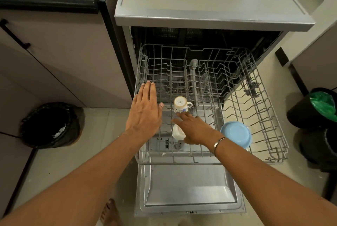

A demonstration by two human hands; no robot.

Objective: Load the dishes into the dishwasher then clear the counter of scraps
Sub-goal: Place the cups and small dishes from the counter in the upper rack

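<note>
Standing mouth-down so wash water drains off, the white mug (180, 104) sits centre-left in the pulled-out rack (173, 162) of the open dishwasher (200, 3). Its long axis is vertical, printed base up, handle pointing right. A 2nd white cup (177, 132) lies tilted just near of it, partly under the right hand (194, 129); its facing isn't clear. The blue bowl (236, 134) sits inverted at near right. The right hand's fingers are loosely extended w/ tips at the mug's near side, gripping nothing visible, prob. seating it btwn tines. The left hand (145, 109) is flat, fingers straight, palm down over the rack's left edge, prob. steadying it; contact unclear.
</note>
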